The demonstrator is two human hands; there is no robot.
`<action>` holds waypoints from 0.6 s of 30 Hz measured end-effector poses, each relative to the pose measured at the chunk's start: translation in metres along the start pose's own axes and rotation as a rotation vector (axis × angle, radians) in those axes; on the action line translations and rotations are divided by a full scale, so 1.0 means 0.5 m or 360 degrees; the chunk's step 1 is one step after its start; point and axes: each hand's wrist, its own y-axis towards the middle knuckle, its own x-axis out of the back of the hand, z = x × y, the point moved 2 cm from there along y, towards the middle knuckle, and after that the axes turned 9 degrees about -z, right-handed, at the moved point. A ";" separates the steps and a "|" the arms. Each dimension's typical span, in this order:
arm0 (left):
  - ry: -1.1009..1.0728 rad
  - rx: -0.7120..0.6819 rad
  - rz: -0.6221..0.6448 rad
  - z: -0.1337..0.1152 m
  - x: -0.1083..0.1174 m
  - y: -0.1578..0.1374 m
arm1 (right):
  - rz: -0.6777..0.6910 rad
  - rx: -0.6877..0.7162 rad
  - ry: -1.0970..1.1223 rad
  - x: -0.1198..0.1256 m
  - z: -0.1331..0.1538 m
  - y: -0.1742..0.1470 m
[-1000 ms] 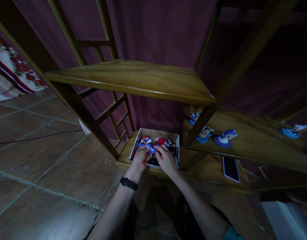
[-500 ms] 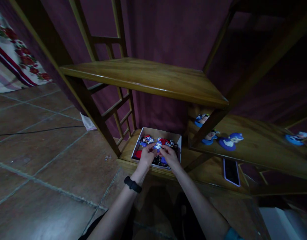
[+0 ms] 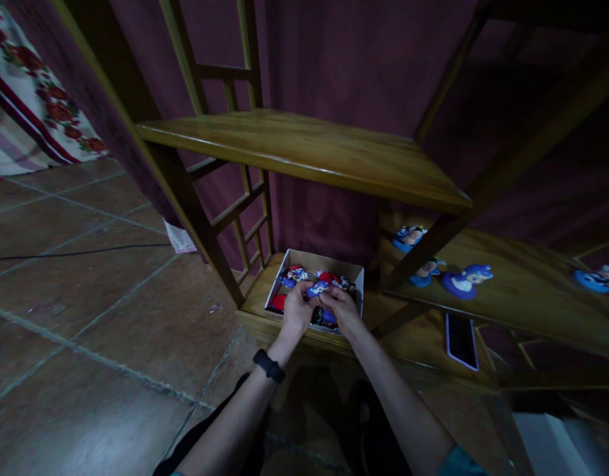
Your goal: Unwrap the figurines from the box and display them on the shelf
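Note:
Between my two hands, over the open box, is a small blue-and-white figurine [image 3: 317,289]. The fingers of my left hand [image 3: 299,308] close on its left side, and a dark band circles that wrist. My right hand [image 3: 342,307] pinches it from the right. Beneath them the white cardboard box [image 3: 270,293] holds several small figures in red, blue, black and white, partly hidden by my hands. A red piece [image 3: 279,302] lies at the box's left side.
A wooden shelf board [image 3: 304,145] spans above the box. To the right, a blue-purple figurine [image 3: 467,280] and several others stand on a raised shelf. Lower down lies a phone with a purple edge [image 3: 461,340]. A shelf post [image 3: 185,198] rises at the left.
The figurine has tilted from facing me upright to lying more sideways in my fingers. Both hands stay over the box. The whole view has shifted slightly.

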 end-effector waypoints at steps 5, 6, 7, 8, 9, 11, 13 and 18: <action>-0.0033 0.0010 -0.0079 -0.037 0.005 -0.002 | 0.0084 0.0188 -0.0084 -0.015 0.014 -0.005; -0.0076 0.0021 -0.0108 -0.048 0.006 -0.004 | 0.0067 0.0221 -0.0114 -0.017 0.016 -0.007; -0.0112 0.0026 -0.0130 -0.058 0.006 -0.007 | 0.0042 0.0245 -0.0139 -0.018 0.018 -0.009; -0.0138 0.0029 -0.0139 -0.066 0.006 -0.010 | 0.0018 0.0255 -0.0155 -0.019 0.020 -0.011; -0.0149 0.0031 -0.0138 -0.074 0.006 -0.014 | -0.0005 0.0252 -0.0158 -0.019 0.020 -0.013; -0.0139 0.0020 -0.0105 -0.085 0.002 -0.022 | -0.0033 0.0213 -0.0139 -0.016 0.019 -0.014; -0.0099 -0.0032 -0.0049 -0.090 -0.004 -0.029 | -0.0046 0.0171 -0.0117 -0.011 0.015 -0.011; -0.0153 -0.0006 -0.0060 -0.075 -0.015 -0.026 | -0.0135 0.0232 -0.0210 0.009 0.007 0.003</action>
